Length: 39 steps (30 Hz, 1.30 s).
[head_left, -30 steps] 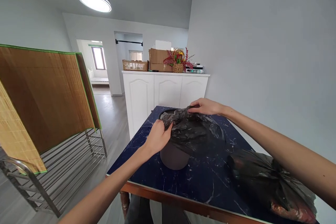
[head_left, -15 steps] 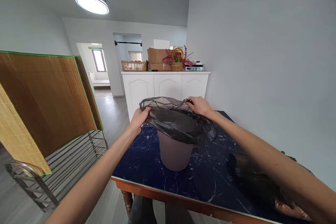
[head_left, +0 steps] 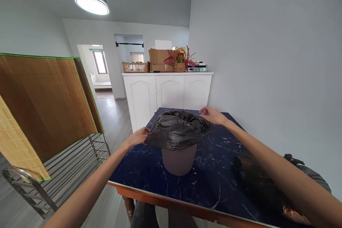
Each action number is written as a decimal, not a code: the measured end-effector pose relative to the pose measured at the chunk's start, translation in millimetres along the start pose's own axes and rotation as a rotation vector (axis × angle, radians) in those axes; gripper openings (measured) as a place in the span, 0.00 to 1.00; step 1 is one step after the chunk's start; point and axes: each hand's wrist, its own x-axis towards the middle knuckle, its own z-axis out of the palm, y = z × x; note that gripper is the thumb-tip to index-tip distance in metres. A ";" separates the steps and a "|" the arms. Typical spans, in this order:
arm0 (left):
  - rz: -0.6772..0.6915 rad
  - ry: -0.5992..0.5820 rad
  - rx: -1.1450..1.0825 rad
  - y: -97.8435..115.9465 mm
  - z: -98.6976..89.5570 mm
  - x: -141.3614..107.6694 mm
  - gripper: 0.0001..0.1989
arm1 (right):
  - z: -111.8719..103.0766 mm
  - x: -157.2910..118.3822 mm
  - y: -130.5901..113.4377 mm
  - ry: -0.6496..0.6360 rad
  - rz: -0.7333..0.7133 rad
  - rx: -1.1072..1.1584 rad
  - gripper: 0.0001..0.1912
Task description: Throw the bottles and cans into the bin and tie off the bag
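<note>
A black garbage bag (head_left: 176, 131) is draped over the mouth of a greyish-brown trash can (head_left: 178, 160), its edge hanging down the outside. The can stands upright on a dark blue marble-patterned table (head_left: 208, 185). At the bag's left side, my left hand (head_left: 138, 136) is closed on the bag's edge and holds it stretched outward. My right hand (head_left: 214, 116) is beside the bag's far right edge with its fingers curled; whether they grip the plastic is hard to see. The inside of the can is hidden by the bag.
Under my right forearm lies a dark, shiny bundle (head_left: 256, 181) on the table's right side. A white cabinet (head_left: 171, 89) behind bears boxes (head_left: 161, 60) and a flower basket (head_left: 180, 67). To the left stands a metal rack (head_left: 72, 171) with bamboo mats (head_left: 48, 103).
The bag has come down over the can's rim and its mouth has opened. My left hand has moved down and slightly left; my right hand has shifted right and down.
</note>
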 end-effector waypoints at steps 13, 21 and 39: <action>1.069 -0.025 0.823 -19.4 27.7 -68.6 0.03 | 19.7 -121.4 -23.2 -0.004 -0.841 -0.380 0.06; 1.065 -0.147 0.789 -57.4 14.7 -76.4 0.19 | 13.5 -143.0 -22.8 -0.347 -0.664 -0.106 0.20; 0.432 0.182 0.245 -126.6 21.9 -79.5 0.16 | -26.2 -86.7 -69.2 -0.213 -0.606 -0.326 0.27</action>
